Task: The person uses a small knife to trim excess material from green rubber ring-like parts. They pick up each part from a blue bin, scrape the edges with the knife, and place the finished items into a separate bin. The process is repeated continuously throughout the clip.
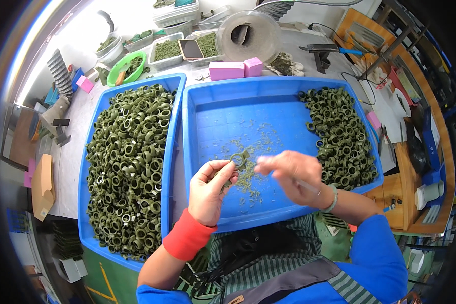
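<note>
My left hand [214,186] holds a green wax ring pattern [237,161] between thumb and fingertips above the right blue tray [209,95]; more green material shows under its fingers. To the right of that ring, my right hand [292,174] is blurred, its fingers curled around a thin tool [307,186] whose type I cannot tell. Green shavings [250,178] lie on the tray floor beneath the hands. A pile of green rings [340,136] fills the tray's right side. The left blue tray [176,125] holds a large heap of similar rings [129,163].
Pink blocks [227,71] stand behind the right tray, near a clear cone-shaped hood [266,34]. Further left are a phone [190,49] on tubs of green pieces and a green basket [110,78]. Pliers [387,140] lie at the right, and a clamp-like tool [321,49] stands behind.
</note>
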`<action>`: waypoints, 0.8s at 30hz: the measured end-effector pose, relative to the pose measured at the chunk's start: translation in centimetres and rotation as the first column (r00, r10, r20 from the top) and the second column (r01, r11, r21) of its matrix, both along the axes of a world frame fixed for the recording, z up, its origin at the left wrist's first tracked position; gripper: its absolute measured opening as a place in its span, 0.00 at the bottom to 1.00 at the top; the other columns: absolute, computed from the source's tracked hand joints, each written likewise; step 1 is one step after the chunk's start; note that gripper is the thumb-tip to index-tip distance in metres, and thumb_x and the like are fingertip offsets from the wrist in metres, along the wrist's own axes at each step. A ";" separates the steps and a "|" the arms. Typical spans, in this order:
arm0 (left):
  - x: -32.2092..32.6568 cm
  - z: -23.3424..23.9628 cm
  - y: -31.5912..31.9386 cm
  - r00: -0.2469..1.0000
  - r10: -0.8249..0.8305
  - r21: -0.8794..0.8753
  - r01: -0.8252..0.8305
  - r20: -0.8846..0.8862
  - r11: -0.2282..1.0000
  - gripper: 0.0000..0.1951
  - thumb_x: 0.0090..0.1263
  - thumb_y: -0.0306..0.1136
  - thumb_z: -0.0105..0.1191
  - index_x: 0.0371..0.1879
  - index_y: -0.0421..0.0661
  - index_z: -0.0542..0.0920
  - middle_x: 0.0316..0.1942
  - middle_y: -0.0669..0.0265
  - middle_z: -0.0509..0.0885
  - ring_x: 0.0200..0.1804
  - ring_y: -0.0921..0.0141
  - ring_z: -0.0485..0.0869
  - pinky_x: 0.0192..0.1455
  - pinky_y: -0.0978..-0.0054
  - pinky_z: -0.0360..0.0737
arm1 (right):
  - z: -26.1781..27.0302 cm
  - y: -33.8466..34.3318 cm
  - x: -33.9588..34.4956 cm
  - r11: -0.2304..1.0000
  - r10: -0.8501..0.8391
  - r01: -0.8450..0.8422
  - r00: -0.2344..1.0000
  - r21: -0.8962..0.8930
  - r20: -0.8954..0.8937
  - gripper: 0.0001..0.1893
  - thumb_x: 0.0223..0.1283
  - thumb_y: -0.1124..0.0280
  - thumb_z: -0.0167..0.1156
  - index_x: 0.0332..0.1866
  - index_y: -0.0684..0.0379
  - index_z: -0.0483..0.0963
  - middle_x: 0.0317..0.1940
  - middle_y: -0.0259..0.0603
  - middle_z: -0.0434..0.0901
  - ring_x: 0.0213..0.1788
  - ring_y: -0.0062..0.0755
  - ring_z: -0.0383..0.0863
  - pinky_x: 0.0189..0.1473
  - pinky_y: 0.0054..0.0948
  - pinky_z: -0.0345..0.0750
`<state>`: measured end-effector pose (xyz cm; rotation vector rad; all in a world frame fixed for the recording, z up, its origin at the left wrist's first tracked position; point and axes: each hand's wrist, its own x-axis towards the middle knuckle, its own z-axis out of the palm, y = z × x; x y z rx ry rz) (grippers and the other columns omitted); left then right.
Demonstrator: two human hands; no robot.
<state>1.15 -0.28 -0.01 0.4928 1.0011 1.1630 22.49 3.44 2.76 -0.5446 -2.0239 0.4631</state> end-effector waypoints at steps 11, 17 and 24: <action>-0.5 -0.1 0.1 0.979 -0.125 -0.107 0.143 0.160 0.984 0.11 0.75 0.27 0.57 0.55 0.44 0.79 0.40 0.68 0.83 0.39 0.78 0.83 0.41 0.85 0.83 | -1.5 1.6 -0.1 0.985 0.032 -0.007 0.989 -0.170 0.145 0.15 0.59 0.78 0.68 0.52 0.58 0.82 0.46 0.44 0.87 0.47 0.42 0.88 0.49 0.33 0.85; -0.6 0.0 0.2 0.969 -0.180 -0.069 0.194 0.167 0.979 0.11 0.77 0.30 0.57 0.54 0.45 0.80 0.40 0.69 0.84 0.39 0.80 0.83 0.42 0.85 0.83 | -1.7 1.4 0.2 0.989 0.038 -0.011 0.982 -0.147 0.184 0.14 0.57 0.78 0.68 0.49 0.59 0.83 0.43 0.43 0.88 0.44 0.42 0.89 0.47 0.32 0.85; -0.5 0.1 0.2 0.981 -0.166 -0.070 0.173 0.102 0.982 0.09 0.78 0.32 0.57 0.51 0.43 0.80 0.38 0.68 0.84 0.38 0.79 0.82 0.38 0.87 0.82 | -1.3 0.8 0.0 0.724 0.078 -0.082 0.996 -0.685 -0.038 0.11 0.64 0.77 0.67 0.50 0.64 0.81 0.40 0.40 0.88 0.43 0.24 0.88 0.45 0.25 0.85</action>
